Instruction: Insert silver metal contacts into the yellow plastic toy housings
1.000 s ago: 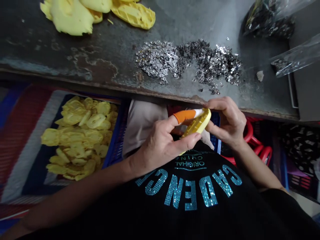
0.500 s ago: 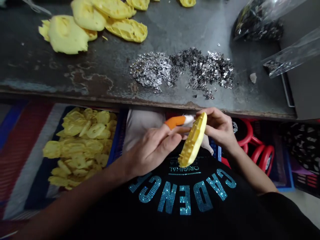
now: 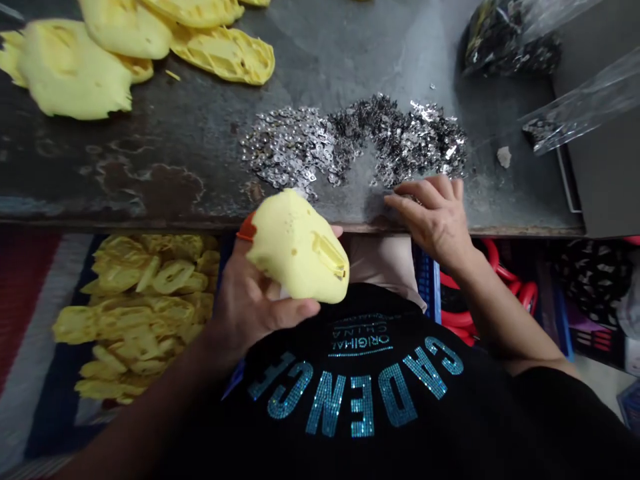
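My left hand (image 3: 250, 293) is closed around a pale yellow plastic shell (image 3: 300, 253), in front of the bench edge. The shell's smooth rounded outside faces up, with a slot near its right end. An orange sleeve (image 3: 247, 228) covers part of one finger of that hand. At the bench's front edge, my right hand (image 3: 435, 213) has its fingers bent and its thumb close to the index finger, over a few small metal pieces. What lies between those fingertips is hidden. Just beyond is a spread pile of small shiny metal plates (image 3: 295, 147) and darker metal clips (image 3: 420, 137).
More yellow shells (image 3: 75, 70) lie on the dark metal bench (image 3: 210, 133) at the upper left. Lower left, a crate is filled with yellow parts (image 3: 145, 313). Plastic bags of metal pieces (image 3: 510, 47) stand at the right. Red wheel-like parts (image 3: 460, 313) sit below the bench.
My right hand has let go of the yellow shell and moved up to the bench edge. My left hand has taken the shell left and turned its smooth side up.
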Available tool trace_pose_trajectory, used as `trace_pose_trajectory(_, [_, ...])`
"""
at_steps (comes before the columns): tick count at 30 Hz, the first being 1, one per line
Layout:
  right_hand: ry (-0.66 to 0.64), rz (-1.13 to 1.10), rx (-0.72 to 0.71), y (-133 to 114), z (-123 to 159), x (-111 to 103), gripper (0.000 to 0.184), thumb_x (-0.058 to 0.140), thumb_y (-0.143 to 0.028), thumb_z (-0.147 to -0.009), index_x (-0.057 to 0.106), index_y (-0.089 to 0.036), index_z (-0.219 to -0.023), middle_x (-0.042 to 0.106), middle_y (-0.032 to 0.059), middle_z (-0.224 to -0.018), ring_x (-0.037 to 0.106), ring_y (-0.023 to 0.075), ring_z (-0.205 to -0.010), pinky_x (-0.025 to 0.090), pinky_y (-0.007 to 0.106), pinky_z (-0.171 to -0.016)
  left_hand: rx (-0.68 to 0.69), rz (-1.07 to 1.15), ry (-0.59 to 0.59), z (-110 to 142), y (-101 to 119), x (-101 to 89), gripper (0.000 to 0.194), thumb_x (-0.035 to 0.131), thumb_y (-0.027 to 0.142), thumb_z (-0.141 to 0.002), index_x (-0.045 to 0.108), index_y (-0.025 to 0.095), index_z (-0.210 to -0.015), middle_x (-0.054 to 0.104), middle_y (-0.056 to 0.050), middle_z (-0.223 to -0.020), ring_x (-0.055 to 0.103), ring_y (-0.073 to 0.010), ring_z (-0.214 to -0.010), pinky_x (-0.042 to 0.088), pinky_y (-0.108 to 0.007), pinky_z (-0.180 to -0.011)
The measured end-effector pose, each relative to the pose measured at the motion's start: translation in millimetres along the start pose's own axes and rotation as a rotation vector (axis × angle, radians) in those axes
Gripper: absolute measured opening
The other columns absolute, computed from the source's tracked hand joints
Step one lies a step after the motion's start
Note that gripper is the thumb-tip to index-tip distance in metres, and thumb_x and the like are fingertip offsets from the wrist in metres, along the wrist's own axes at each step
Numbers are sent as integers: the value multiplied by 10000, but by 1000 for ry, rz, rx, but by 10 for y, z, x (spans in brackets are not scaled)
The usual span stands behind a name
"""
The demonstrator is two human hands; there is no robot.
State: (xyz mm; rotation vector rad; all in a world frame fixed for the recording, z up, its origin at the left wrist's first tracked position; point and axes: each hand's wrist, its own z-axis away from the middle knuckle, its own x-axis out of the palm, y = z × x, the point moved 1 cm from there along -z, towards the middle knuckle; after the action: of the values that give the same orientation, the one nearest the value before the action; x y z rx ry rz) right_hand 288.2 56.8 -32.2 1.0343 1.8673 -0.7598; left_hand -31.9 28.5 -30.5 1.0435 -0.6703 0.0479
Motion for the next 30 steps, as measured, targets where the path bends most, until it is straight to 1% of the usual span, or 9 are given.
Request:
trace_pose_trajectory(3, [-42, 126, -45, 113, 46, 36, 200, 675, -235, -1172, 821, -331, -1271, 889, 16, -1271, 682, 266, -1139, 432, 493, -972, 213, -4, 45, -5, -39, 50, 704, 970, 353, -888, 727, 354, -1549, 837, -18, -1515, 735, -333, -1465, 638, -392, -1179])
trace_pose_trajectory(5, [-42, 105, 8, 132, 109, 24, 157, 695, -253, -1164, 821, -330, -1216, 886, 3, -1201, 674, 259, -1101, 420, 480, -947, 237, 30, 42, -24, -93, 86, 579, 900, 475, -964, 779, 308, -1505, 854, -43, -1476, 789, -317, -1357, 678, -389, -1120])
trace_pose_trajectory(9, [-6, -21, 86, 169, 162, -79, 98, 738, -275, -1131, 821, -321, -1157, 869, 2, -1137, 666, 262, -1072, 411, 462, -920, 144, 101, 3, -91, -167, 91, 659, 798, 691, -1018, 769, 288, -1539, 846, -88, -1489, 828, -327, -1268, 714, -425, -1075])
trace_pose_trajectory(12, [-48, -35, 89, 202, 129, -131, 107, 727, -293, -1138, 827, -329, -1151, 855, 9, -1111, 655, 272, -1058, 405, 463, -917, 133, 137, -71, -118, -179, 102, 705, 709, 764, -1053, 761, 279, -1561, 857, -111, -1467, 864, -325, -1194, 734, -421, -1028])
trace_pose_trajectory(15, [-112, -25, 66, 197, 88, -117, 124, 709, -310, -1146, 827, -333, -1177, 833, 22, -1092, 640, 284, -1052, 397, 465, -913, 89, 159, -25, -119, -194, 168, 754, 670, 810, -1063, 755, 262, -1573, 873, -108, -1423, 884, -290, -1092, 737, -367, -989])
trace_pose_trajectory(20, [-159, -35, 20, 147, 57, -45, 145, 686, -325, -1158, 823, -296, -1119, 792, 34, -1022, 621, 285, -1037, 389, 458, -912, 66, 197, -30, -127, -239, 280, 738, 714, 735, -1055, 702, 257, -1617, 872, -116, -1425, 879, -289, -1125, 722, -366, -1038])
trace_pose_trajectory(23, [-166, -94, 2, 135, 81, -26, 178, 657, -282, -1166, 834, -306, -1165, 818, 31, -1057, 620, 276, -1033, 391, 447, -904, 49, 206, -41, -122, -261, 293, 760, 721, 737, -1043, 672, 273, -1643, 868, -121, -1441, 881, -292, -1155, 722, -363, -1043])
trace_pose_trajectory(27, [-119, -116, 60, 158, 153, 4, 229, 689, -270, -1141, 818, -319, -1324, 841, 44, -1121, 646, 281, -1044, 418, 447, -901, 63, 232, -17, -108, -267, 326, 766, 701, 757, -1050, 692, 244, -1619, 875, -129, -1418, 883, -282, -1124, 727, -345, -1016])
trace_pose_trajectory(30, [-81, -99, 92, 171, 185, 28, 151, 728, -312, -1126, 835, -290, -1230, 839, 62, -1097, 678, 305, -1071, 454, 465, -922, 59, 264, -53, -123, -267, 371, 726, 741, 734, -1035, 741, 213, -1541, 891, -129, -1371, 883, -266, -1081, 736, -334, -968])
